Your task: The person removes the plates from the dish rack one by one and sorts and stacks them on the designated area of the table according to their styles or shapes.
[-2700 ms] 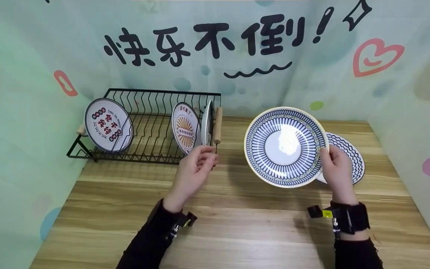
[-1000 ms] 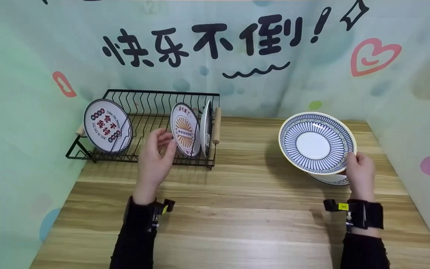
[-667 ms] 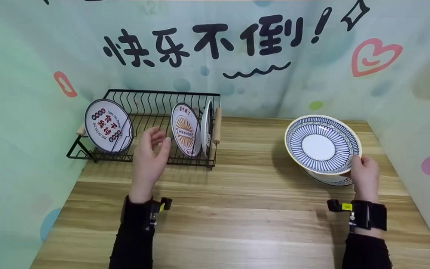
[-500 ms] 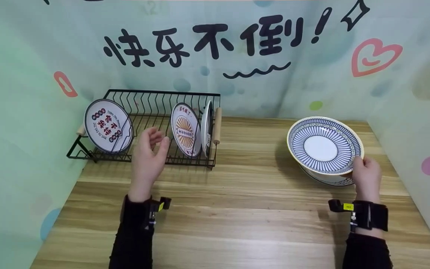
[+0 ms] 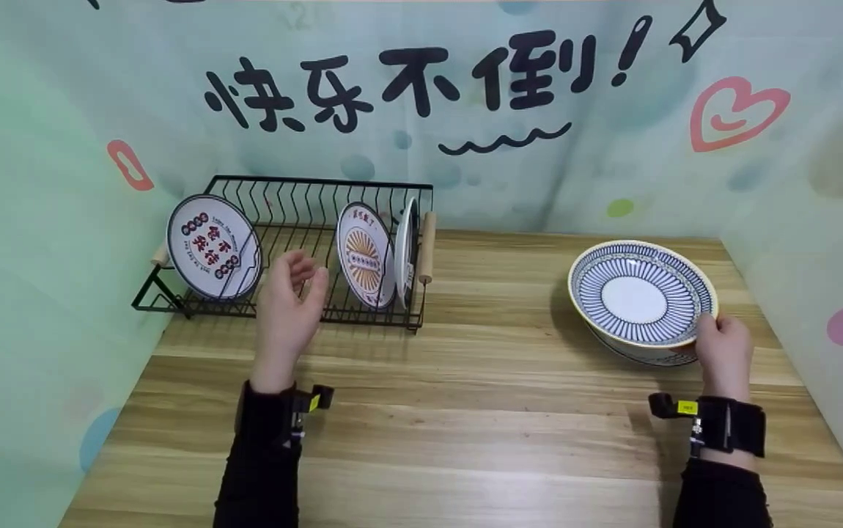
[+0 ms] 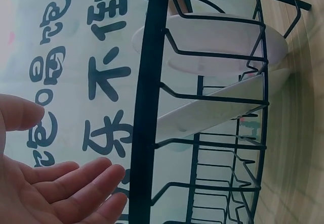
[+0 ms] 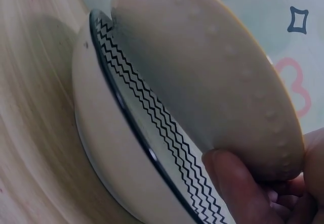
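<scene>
Nearest the camera, on the right of the wooden bench (image 5: 480, 440), the right hand (image 5: 723, 350) grips the near right rim of the blue striped plate (image 5: 641, 302), thumb on top of the rim; the right wrist view shows fingers curled under its pale underside. That plate hangs tilted just above the zigzag-rimmed plate (image 7: 152, 133), which lies flat on the bench beneath it; the two are very close at the near edge, but whether they touch cannot be told. Compared with half a second ago the striped plate has sunk lower and lies flatter, and against the picture from nearly three seconds back, where it was held up near the middle of the bench facing the camera, it has travelled right and down over the zigzag plate. On the left, the left hand (image 5: 286, 312) is empty, fingers loosely spread, palm facing right, just in front of the black wire rack (image 5: 282, 213); it has barely shifted in the last half second, though earlier it was nearer the rack's right end. Farther back, the rack holds a plate with red characters (image 5: 212, 247) at its left end and an orange-patterned plate (image 5: 363, 253) beside a thin white plate (image 5: 406, 248) at its right end, all standing on edge as before.
</scene>
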